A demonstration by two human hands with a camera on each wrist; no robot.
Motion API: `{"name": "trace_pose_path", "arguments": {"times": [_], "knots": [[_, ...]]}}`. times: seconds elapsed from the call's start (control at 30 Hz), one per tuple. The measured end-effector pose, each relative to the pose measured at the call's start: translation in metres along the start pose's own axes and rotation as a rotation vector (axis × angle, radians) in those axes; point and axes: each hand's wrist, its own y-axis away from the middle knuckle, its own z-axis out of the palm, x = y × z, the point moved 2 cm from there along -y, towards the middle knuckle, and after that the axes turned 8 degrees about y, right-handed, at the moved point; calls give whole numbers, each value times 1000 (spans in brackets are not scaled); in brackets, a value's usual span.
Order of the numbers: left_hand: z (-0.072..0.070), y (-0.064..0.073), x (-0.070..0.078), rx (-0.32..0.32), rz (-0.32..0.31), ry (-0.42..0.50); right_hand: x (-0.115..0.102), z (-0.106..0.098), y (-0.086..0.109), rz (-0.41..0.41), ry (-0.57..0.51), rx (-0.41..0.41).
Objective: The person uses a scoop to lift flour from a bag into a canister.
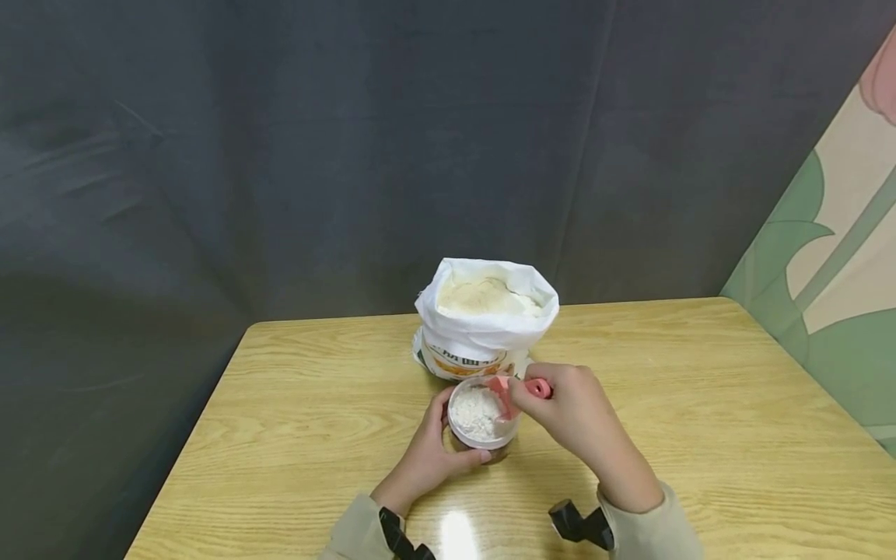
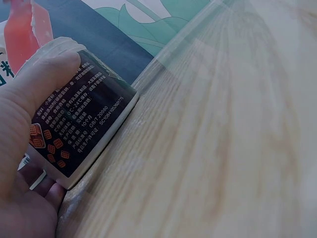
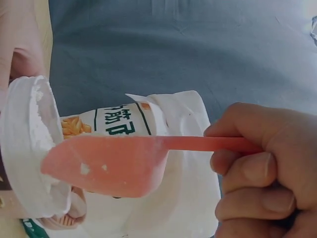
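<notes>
A round plastic jar with a dark printed label stands on the table, filled with white powder. My left hand grips it round the side, with the thumb near the rim. In my right hand is the handle of a pink scoop, fingers curled round it. The scoop's tip reaches over the jar's mouth and touches the powder in the right wrist view. A few white bits cling to the scoop. Right behind the jar stands an open white bag of pale powder.
The wood-grain table extends to both sides of the hands. A dark cloth hangs behind it and down the left. On the right is a panel with a leaf pattern. Each sleeve has a black strap at the wrist.
</notes>
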Motion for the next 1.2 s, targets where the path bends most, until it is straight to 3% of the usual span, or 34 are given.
{"name": "trace_pose_path", "arguments": {"times": [0.27, 0.87, 1.2], "knots": [[0, 1, 2, -3, -9, 2, -1, -4, 0, -16, -5, -1], [0, 1, 2, -7, -27, 21, 1, -6, -1, 36, -25, 13], [-1, 0, 2, -7, 1, 2, 3, -7, -2, 64, -62, 8]]}}
